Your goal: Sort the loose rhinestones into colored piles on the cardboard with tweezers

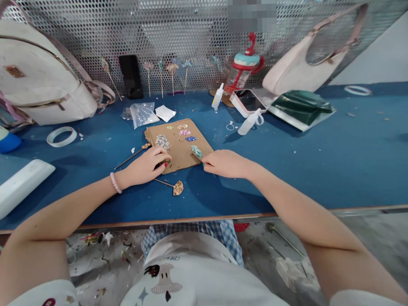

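The left hand (147,166) curls closed on the cardboard (178,144) on the blue surface (324,157); the right hand (224,163) pinches at teal beads (196,150). Best pick one bead gently, steadying the cardboard.

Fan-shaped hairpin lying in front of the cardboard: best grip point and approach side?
Probably the thin stick, near its middle. The fan hairpin lies flat on the blue table, gold fan head toward the near edge, stick running up-left under the left hand. Pinch across the stick from above, coming from the near side; the far side is crowded by the cardboard and the right hand.
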`<state>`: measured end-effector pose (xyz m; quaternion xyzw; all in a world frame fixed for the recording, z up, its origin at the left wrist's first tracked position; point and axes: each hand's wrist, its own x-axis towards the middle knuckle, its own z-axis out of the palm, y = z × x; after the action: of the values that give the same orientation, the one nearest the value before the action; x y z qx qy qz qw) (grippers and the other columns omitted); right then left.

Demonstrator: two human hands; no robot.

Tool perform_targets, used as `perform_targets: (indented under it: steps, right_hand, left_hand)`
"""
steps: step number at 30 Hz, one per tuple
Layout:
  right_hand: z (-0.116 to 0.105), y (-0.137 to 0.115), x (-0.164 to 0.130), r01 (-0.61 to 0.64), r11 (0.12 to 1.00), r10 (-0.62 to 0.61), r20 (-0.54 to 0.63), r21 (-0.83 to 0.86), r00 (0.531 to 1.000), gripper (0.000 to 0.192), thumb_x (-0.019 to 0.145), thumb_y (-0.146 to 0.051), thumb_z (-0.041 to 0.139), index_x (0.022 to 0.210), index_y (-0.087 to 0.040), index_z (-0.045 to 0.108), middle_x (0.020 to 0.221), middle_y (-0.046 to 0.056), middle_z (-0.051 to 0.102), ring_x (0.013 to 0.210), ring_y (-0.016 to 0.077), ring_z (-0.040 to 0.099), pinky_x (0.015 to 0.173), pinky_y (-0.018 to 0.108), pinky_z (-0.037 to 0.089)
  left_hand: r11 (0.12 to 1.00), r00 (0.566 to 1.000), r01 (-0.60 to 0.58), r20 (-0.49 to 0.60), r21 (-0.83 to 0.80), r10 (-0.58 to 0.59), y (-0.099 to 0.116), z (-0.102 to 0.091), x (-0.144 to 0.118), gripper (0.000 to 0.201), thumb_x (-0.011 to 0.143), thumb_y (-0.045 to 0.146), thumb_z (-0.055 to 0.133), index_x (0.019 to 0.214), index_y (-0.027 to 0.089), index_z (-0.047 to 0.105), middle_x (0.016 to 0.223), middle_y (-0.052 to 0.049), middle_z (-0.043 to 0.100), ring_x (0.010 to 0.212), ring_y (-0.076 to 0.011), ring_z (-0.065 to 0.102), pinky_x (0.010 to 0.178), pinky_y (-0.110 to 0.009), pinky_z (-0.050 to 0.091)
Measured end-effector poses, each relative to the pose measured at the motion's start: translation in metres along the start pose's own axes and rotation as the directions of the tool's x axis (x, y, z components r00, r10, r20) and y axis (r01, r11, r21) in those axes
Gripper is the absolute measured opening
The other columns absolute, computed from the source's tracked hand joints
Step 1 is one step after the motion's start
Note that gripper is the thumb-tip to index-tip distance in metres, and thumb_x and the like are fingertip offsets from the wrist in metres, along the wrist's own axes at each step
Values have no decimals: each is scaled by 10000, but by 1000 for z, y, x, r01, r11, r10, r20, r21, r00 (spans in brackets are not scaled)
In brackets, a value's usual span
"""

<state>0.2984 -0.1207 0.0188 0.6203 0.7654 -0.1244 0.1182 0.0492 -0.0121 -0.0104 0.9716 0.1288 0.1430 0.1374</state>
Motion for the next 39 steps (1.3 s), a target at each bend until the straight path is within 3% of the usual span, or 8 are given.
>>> perform_targets:
  steps: [4, 9, 14, 19, 26, 33, 39]
  right_hand:
    - [-1, 4, -1, -42, 999, 42, -11, 18, 999, 241, 911, -215, 407, 702, -182, 523, 716, 38, 601, 625, 138, 479, 552, 273, 235]
    - [-2, 4, -4, 37, 998, -37, -17, 46, 999, 241, 904, -204, 403, 681, -189, 494, 675, 24, 573, 592, 128, 447, 552, 276, 232]
    - [-2, 4, -3, -9, 999, 10, -13, 39, 1000, 245, 895, -208, 393, 667, -195, 484, 668, 21, 560, 587, 133, 447, 550, 280, 233]
    - [-2, 3, -2, 48, 996, -47, -18, 72, 999, 240, 894, -204, 394, 669, -194, 479, 665, 15, 558, 584, 129, 433, 559, 282, 240]
    - [-2, 5, -4, 2, 997, 0, -29, 73, 1000, 248, 896, -218, 401, 658, -195, 467, 658, 14, 538, 584, 127, 419, 559, 283, 235]
    - [-1, -10, 14, 72, 996, -65, -115, 57, 991, 251, 903, -222, 382, 706, -185, 533, 714, 46, 604, 628, 142, 476, 569, 290, 250]
    - [-4, -17, 22, 7, 1000, -8, -52, -14, 999, 305, 913, -232, 386, 753, -153, 633, 771, 102, 677, 687, 182, 584, 553, 296, 265]
  left_hand:
    - [1000, 1000, -4, -3, -10, 4, 0, 0, 0, 282, 972, 220, 398, 1143, 154, 613, 1129, -115, 595, 1085, -231, 559, 988, -415, 483]
    - [1000, 1000, 9, 14, -10, -9, 0, -1, 0, 285, 966, 221, 401, 1139, 157, 618, 1128, -114, 597, 1081, -232, 559, 989, -413, 483]
    - [1000, 1000, 11, 8, -12, -11, 1, -1, 0, 290, 969, 220, 396, 1147, 167, 619, 1128, -113, 597, 1088, -234, 558, 992, -417, 481]
    - [1000, 1000, 12, 15, -4, -12, 1, -1, 0, 299, 970, 226, 393, 1158, 163, 617, 1132, -115, 597, 1094, -235, 555, 996, -413, 480]
    - [1000, 1000, -6, 7, -9, 6, 1, -1, 0, 295, 974, 222, 393, 1148, 143, 617, 1129, -126, 597, 1090, -238, 557, 988, -410, 481]
    - [1000, 1000, -26, -6, 8, 26, 0, 1, 0, 284, 976, 213, 392, 1141, 140, 610, 1125, -122, 596, 1076, -229, 557, 978, -399, 481]
    - [1000, 999, -29, -18, 2, 29, -1, 2, 0, 271, 970, 198, 404, 1136, 140, 610, 1118, -114, 601, 1065, -222, 559, 971, -394, 484]
